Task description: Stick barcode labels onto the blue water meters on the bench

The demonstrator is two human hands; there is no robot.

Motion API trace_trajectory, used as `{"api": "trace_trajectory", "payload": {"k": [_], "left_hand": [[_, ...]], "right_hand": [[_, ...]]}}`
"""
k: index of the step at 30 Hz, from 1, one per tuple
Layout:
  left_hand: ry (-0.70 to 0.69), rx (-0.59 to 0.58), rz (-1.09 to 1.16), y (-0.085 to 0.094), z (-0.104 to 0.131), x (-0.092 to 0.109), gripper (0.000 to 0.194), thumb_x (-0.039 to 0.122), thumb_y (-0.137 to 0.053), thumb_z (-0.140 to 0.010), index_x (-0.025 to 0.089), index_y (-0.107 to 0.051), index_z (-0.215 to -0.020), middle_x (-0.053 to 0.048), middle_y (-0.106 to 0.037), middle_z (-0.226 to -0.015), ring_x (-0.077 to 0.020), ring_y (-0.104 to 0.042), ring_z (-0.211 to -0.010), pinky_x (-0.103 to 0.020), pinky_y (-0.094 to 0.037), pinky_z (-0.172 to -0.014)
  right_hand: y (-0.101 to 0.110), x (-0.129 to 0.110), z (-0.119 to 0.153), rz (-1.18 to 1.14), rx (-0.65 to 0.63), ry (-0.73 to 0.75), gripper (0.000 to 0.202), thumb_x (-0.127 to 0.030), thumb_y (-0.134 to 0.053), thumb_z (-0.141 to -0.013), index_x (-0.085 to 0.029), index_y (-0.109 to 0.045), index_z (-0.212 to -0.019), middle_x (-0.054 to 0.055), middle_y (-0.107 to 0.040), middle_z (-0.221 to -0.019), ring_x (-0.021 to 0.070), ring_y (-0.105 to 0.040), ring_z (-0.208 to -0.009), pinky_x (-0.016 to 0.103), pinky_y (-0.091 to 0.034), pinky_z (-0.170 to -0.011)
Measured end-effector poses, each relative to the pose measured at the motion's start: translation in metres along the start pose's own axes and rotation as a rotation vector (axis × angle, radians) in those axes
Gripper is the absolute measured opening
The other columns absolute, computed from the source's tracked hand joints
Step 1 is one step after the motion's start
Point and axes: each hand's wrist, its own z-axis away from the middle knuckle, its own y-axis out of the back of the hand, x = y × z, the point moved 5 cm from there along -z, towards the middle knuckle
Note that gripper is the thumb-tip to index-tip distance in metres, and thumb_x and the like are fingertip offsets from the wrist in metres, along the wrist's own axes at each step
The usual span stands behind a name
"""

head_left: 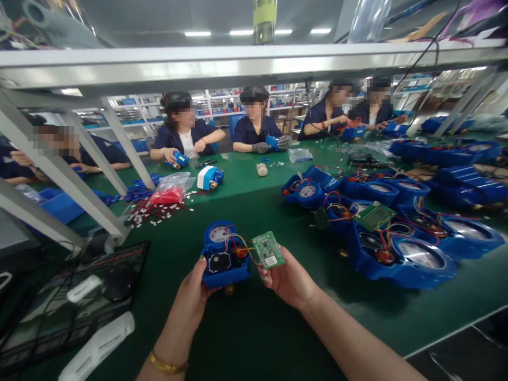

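Observation:
My left hand (194,288) grips the lower left side of a blue meter housing (227,276), its thumb on the rim. The housing is open, with a black part inside and a round dial at its top. Between the fingers and thumb of my right hand (288,278) is a green circuit board (268,250), just right of the housing. Thin coloured wires (240,241) run from the housing to the board. My right fingertips are partly hidden under the board.
Several blue meters (405,254) with wires lie at the right. Red bags and small connectors (166,196) lie back left. A black mouse (118,281) and a white bottle (99,346) are at the left. People work across the green table (254,206); a metal shelf frame (254,66) crosses above.

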Motion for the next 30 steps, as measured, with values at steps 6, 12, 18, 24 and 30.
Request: {"api": "trace_trajectory", "payload": {"k": [6, 12, 18, 24, 30], "left_hand": [[-0.020, -0.038, 0.055, 0.001, -0.005, -0.006, 0.026, 0.031, -0.055, -0.087, 0.010, -0.062, -0.100, -0.009, -0.068, -0.087, -0.0179, -0.064, -0.072, -0.025, -0.055, -0.056], [-0.108, -0.037, 0.116, 0.004, -0.013, -0.014, 0.031, 0.033, -0.055, -0.086, 0.006, -0.062, -0.097, -0.012, -0.066, -0.086, -0.0189, -0.063, -0.073, -0.027, -0.053, -0.059], [-0.171, -0.016, 0.084, 0.010, -0.004, -0.009, 0.043, 0.039, -0.050, -0.089, 0.003, -0.057, -0.110, -0.020, -0.063, -0.108, -0.0240, -0.063, -0.093, -0.032, -0.053, -0.075], [-0.335, 0.089, -0.070, 0.052, 0.052, 0.011, 0.058, 0.023, -0.068, -0.077, 0.014, -0.045, -0.129, -0.015, -0.049, -0.131, -0.0242, -0.047, -0.120, -0.033, -0.039, -0.101], [-0.658, 0.463, -0.680, 0.146, 0.086, 0.056, 0.050, 0.020, -0.059, -0.076, 0.015, -0.044, -0.124, -0.012, -0.052, -0.126, -0.0227, -0.049, -0.118, -0.036, -0.038, -0.104]], "right_hand": [[0.002, -0.003, 0.005, 0.089, 0.039, 0.054, 0.050, -0.061, -0.074, -0.066, -0.019, -0.060, -0.089, 0.003, -0.060, -0.075, 0.0144, -0.053, -0.062, 0.022, -0.045, -0.055], [0.020, -0.003, 0.009, 0.327, 0.087, 0.104, 0.047, -0.050, -0.079, -0.068, -0.019, -0.066, -0.101, 0.009, -0.063, -0.099, 0.0189, -0.058, -0.078, 0.023, -0.049, -0.059], [0.041, 0.004, -0.002, 0.500, 0.216, 0.079, 0.071, -0.061, -0.079, -0.060, -0.021, -0.060, -0.116, 0.013, -0.053, -0.127, 0.0325, -0.054, -0.110, 0.030, -0.057, -0.066], [0.042, 0.009, 0.000, 0.647, 0.218, 0.057, 0.067, -0.068, -0.074, -0.064, -0.023, -0.063, -0.113, 0.011, -0.056, -0.123, 0.0297, -0.053, -0.113, 0.034, -0.054, -0.087], [0.040, 0.009, 0.003, 0.687, 0.336, 0.062, 0.080, -0.078, -0.072, -0.055, -0.022, -0.062, -0.112, 0.012, -0.059, -0.118, 0.0326, -0.056, -0.108, 0.042, -0.051, -0.091]]}}
